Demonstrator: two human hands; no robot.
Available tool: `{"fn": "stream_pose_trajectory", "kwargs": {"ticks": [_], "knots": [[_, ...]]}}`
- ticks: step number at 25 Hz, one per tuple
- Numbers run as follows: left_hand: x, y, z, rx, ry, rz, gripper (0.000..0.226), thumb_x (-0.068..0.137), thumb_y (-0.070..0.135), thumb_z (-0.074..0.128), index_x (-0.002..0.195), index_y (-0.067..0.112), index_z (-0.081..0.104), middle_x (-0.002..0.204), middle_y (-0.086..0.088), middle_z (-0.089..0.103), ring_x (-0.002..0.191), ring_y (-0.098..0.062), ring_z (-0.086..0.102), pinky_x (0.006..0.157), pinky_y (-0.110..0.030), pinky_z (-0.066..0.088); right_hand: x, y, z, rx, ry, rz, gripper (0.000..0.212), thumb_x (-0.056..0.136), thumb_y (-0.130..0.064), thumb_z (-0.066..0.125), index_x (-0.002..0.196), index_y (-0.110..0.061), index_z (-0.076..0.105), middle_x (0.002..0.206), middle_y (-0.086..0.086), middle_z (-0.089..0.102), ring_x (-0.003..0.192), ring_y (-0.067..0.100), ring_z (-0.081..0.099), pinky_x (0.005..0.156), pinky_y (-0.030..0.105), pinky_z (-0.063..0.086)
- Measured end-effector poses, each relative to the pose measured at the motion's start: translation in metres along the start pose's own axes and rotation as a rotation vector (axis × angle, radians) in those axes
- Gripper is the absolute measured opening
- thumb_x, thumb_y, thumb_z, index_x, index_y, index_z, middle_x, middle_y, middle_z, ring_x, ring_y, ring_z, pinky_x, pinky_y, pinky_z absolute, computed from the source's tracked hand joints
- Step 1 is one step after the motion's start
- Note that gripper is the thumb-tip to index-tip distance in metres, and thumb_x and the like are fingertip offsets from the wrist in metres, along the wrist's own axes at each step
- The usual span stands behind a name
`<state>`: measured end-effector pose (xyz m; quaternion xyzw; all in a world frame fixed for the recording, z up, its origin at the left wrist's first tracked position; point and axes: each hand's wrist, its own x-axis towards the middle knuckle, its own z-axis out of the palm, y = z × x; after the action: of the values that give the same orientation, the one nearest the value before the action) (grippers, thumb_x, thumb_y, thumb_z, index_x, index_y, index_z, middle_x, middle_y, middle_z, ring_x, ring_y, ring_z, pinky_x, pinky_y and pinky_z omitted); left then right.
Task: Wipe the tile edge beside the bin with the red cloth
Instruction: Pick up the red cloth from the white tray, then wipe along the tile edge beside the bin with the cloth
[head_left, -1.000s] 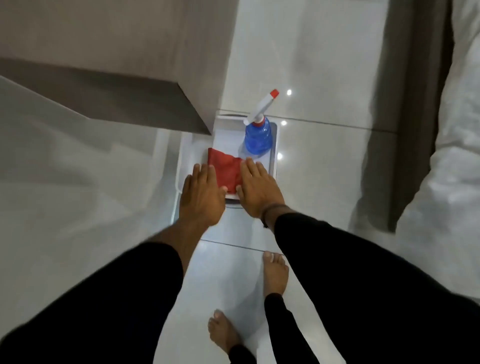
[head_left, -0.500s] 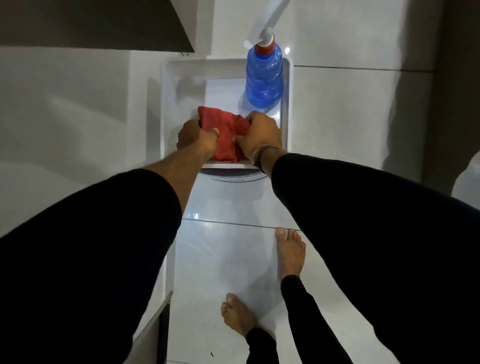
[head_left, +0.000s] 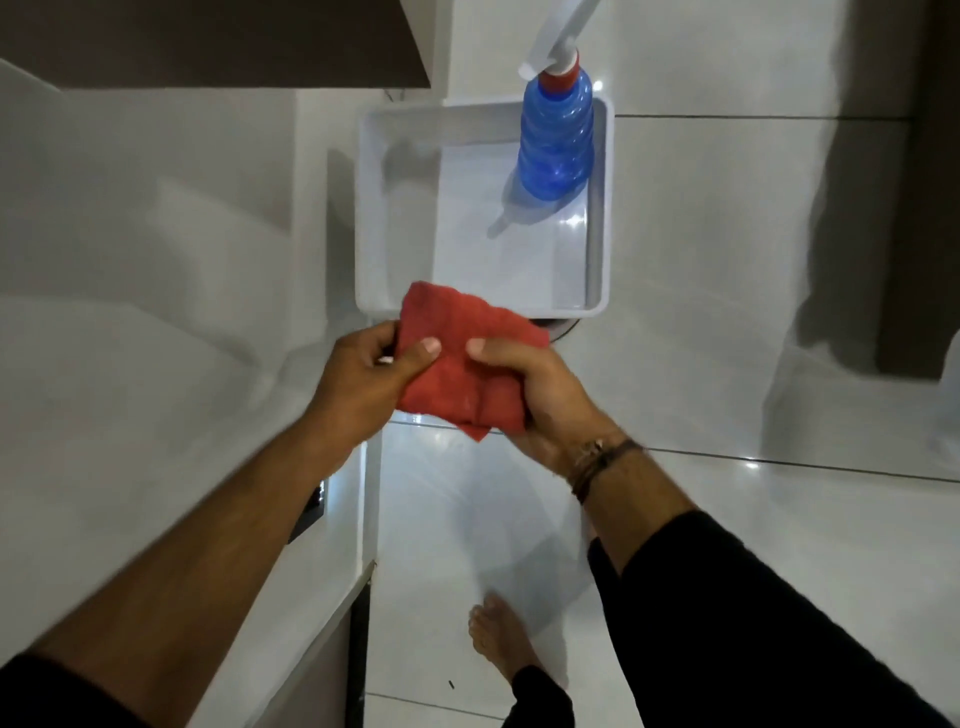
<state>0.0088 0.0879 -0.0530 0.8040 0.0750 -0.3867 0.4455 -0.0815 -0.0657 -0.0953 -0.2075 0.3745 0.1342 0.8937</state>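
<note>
Both hands hold the red cloth (head_left: 462, 364) between them, above the floor (head_left: 727, 291) and clear of it; the left hand (head_left: 363, 379) pinches the cloth's left edge, thumb on top and fingers curled beneath; the right hand (head_left: 540, 395) grips the right side, thumb pressed onto the upper face and the fingers wrapped under, out of sight; neither hand is open, and each is closed on the fabric. The cloth looks folded, with one corner hanging down below the hands and its far corner overlapping the near rim of the bin (head_left: 600, 218); whether it touches that rim I cannot tell.

The bin, a shallow white tray, lies just beyond the hands on pale glossy tiles; a blue spray bottle (head_left: 556, 140) with a red collar and white trigger head stands upright in its far right corner; part of a dark round shape shows under the bin's near right corner, beyond the right hand.

A bracelet (head_left: 597, 462) circles the right wrist, and a black sleeve (head_left: 753, 623) covers that forearm; the left forearm is bare up to a dark sleeve at the frame's lower left. Left of the left hand runs a white ledge (head_left: 156, 260); a grout line (head_left: 779, 460) passes under the hands; a bare foot (head_left: 498, 639) stands below the right arm.
</note>
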Motion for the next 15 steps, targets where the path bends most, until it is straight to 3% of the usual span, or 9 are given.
{"fn": "stream_pose_trajectory", "kwargs": {"ticks": [2,5,7,10,13,15], "knots": [[-0.009,-0.039,0.0,0.197,-0.059,-0.034,0.013,0.101,0.037,0.072,0.11,0.03,0.079,0.103,0.0,0.08,0.1,-0.022,0.076,0.087,-0.035,0.062,-0.004,0.048,-0.015,0.016,0.037,0.072,0.056,0.093,0.005,0.073,0.146,-0.006,0.061,0.147,0.031,0.067,0.138,0.05,0.064,0.113,0.064,0.055],[-0.011,-0.098,-0.007,0.856,-0.137,-0.084,0.069,0.103,0.071,0.038,0.149,0.027,0.064,0.15,-0.003,0.063,0.138,-0.027,0.061,0.113,-0.044,0.049,0.009,0.114,-0.038,-0.029,0.229,0.172,0.046,0.098,0.005,0.068,0.141,-0.01,0.067,0.143,0.025,0.072,0.133,0.047,0.068,0.111,0.062,0.057],[0.004,-0.133,-0.017,1.255,0.006,0.019,0.075,0.106,0.067,0.027,0.162,0.022,0.05,0.169,-0.006,0.046,0.159,-0.03,0.039,0.13,-0.053,0.029,0.032,0.153,-0.055,-0.131,0.309,0.176,0.038,0.104,0.0,0.061,0.138,-0.015,0.068,0.141,0.016,0.073,0.12,0.036,0.074,0.102,0.054,0.063],[0.033,-0.175,-0.019,1.612,0.122,0.085,0.074,0.108,0.05,0.04,0.171,0.014,0.028,0.18,-0.015,0.016,0.169,-0.037,0.007,0.133,-0.059,0.0,0.079,0.202,-0.079,-0.238,0.409,0.069,0.043,0.106,-0.004,0.059,0.147,-0.017,0.063,0.143,0.008,0.071,0.102,0.016,0.072,0.088,0.04,0.063],[0.067,-0.206,-0.016,1.858,0.151,-0.011,0.084,0.108,0.045,0.035,0.173,0.006,0.0,0.179,-0.024,-0.013,0.167,-0.043,-0.012,0.13,-0.062,-0.013,0.144,0.233,-0.087,-0.284,0.4,-0.203,0.047,0.107,-0.002,0.058,0.152,-0.015,0.059,0.13,-0.011,0.071,0.122,0.018,0.067,0.104,0.032,0.06],[0.087,-0.223,-0.016,1.983,0.159,-0.05,0.085,0.109,0.042,0.028,0.17,-0.001,-0.012,0.175,-0.029,-0.024,0.164,-0.046,-0.02,0.127,-0.063,-0.019,0.193,0.25,-0.084,-0.306,0.329,-0.323,0.05,0.107,0.001,0.056,0.156,-0.009,0.055,0.141,-0.005,0.07,0.138,0.022,0.062,0.121,0.039,0.051]]}}
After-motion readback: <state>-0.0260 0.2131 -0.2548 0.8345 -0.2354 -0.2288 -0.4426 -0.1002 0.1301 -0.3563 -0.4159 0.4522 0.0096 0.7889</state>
